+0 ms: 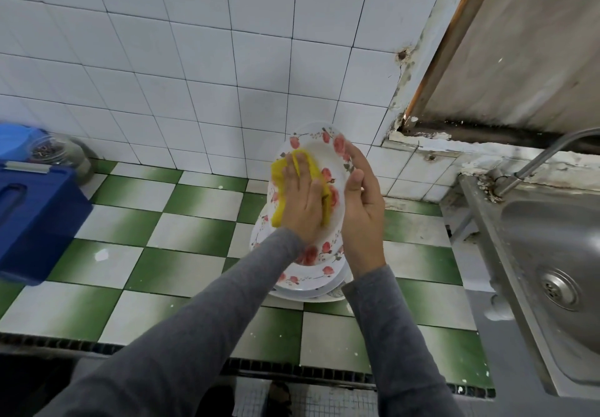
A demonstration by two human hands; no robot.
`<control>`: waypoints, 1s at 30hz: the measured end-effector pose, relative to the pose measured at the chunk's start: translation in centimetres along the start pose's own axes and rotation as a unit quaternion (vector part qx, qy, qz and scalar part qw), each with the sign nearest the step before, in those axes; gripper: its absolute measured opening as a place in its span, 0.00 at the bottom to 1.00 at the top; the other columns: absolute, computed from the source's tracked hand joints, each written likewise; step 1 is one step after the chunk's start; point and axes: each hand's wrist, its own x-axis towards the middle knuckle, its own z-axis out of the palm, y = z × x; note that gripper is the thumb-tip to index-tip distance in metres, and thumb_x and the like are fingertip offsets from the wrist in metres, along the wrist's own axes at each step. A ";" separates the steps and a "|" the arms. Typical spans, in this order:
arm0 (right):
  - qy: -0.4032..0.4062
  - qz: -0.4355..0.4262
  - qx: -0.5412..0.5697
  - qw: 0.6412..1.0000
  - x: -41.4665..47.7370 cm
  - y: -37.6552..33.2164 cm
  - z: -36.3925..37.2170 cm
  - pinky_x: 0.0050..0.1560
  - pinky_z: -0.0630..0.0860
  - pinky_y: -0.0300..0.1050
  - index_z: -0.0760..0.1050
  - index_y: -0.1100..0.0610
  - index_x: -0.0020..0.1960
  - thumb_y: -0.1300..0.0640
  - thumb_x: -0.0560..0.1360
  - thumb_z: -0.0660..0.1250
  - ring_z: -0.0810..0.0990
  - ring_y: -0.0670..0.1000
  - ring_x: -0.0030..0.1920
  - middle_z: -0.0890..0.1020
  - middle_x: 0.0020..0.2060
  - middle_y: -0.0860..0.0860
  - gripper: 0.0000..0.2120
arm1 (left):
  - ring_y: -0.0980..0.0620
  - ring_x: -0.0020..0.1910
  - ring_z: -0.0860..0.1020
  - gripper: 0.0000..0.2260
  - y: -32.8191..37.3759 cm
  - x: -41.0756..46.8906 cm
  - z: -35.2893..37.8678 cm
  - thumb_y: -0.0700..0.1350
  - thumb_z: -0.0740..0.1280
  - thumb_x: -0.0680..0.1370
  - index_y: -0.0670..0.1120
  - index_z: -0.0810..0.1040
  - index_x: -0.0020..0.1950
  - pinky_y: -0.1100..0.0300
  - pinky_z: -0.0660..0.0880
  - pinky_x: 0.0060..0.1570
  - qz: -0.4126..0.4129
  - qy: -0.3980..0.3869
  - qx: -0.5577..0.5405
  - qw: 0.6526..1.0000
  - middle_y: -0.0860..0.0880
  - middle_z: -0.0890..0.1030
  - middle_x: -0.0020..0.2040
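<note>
A white plate with pink flowers (324, 153) is held tilted above the counter, its face toward me. My right hand (363, 212) grips its right rim, thumb on the front and fingers behind. My left hand (302, 202) lies flat on a yellow cloth (277, 173) and presses it against the plate's face. Directly beneath, a stack of similar flowered plates (311, 283) rests on the counter, partly hidden by the held plate and my arms.
The counter (181, 254) has green and white checked tiles. A blue plastic box (35, 215) and a glass jar (55, 153) stand at the far left. A steel sink (519, 222) with a tap (545, 153) is on the right. White wall tiles rise behind.
</note>
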 end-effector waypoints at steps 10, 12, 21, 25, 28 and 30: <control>-0.083 0.030 0.062 0.994 -0.9 -0.5 -0.5 0.73 0.68 0.58 0.72 0.36 0.69 0.49 0.84 0.56 0.70 0.48 0.74 0.74 0.72 0.44 0.16 | 0.47 0.79 0.34 0.31 1.9 2.2 -1.6 0.55 0.42 0.81 0.42 0.40 0.81 0.43 0.36 0.76 -0.082 0.122 -0.040 0.988 0.43 0.36 0.80; -0.088 0.028 0.052 0.994 -0.9 -0.8 -0.2 0.72 0.70 0.50 0.70 0.36 0.70 0.49 0.85 0.55 0.69 0.45 0.74 0.73 0.71 0.40 0.16 | 0.43 0.80 0.37 0.31 3.0 2.6 -2.1 0.53 0.45 0.81 0.43 0.43 0.81 0.41 0.38 0.77 -0.070 0.121 -0.063 0.988 0.41 0.38 0.81; -0.071 0.040 0.083 0.993 0.1 -1.6 -0.7 0.70 0.70 0.39 0.68 0.41 0.72 0.47 0.81 0.56 0.69 0.38 0.72 0.72 0.70 0.38 0.19 | 0.49 0.80 0.38 0.29 2.9 1.6 -1.4 0.53 0.43 0.83 0.40 0.46 0.81 0.50 0.37 0.78 0.148 0.059 -0.005 0.987 0.44 0.41 0.81; -0.086 0.029 0.076 0.993 -0.1 -1.9 -0.3 0.65 0.71 0.33 0.66 0.41 0.72 0.49 0.82 0.56 0.70 0.33 0.69 0.72 0.67 0.32 0.19 | 0.51 0.79 0.36 0.29 3.9 3.5 -2.5 0.54 0.44 0.82 0.44 0.43 0.81 0.50 0.36 0.78 -0.011 0.110 -0.078 0.991 0.46 0.39 0.81; -0.084 0.022 0.066 0.994 0.5 -2.0 0.0 0.62 0.71 0.31 0.66 0.42 0.72 0.51 0.84 0.54 0.70 0.30 0.67 0.71 0.66 0.31 0.18 | 0.58 0.77 0.36 0.28 4.5 2.9 -2.0 0.52 0.45 0.83 0.44 0.42 0.81 0.60 0.37 0.77 0.026 0.062 -0.121 0.990 0.47 0.38 0.81; -0.071 0.023 0.077 0.994 1.0 -1.8 0.0 0.69 0.71 0.40 0.68 0.42 0.72 0.47 0.83 0.54 0.69 0.36 0.71 0.73 0.69 0.36 0.18 | 0.59 0.78 0.38 0.27 4.6 2.3 -1.7 0.51 0.45 0.84 0.44 0.43 0.81 0.63 0.39 0.77 0.051 0.026 -0.129 0.990 0.49 0.40 0.82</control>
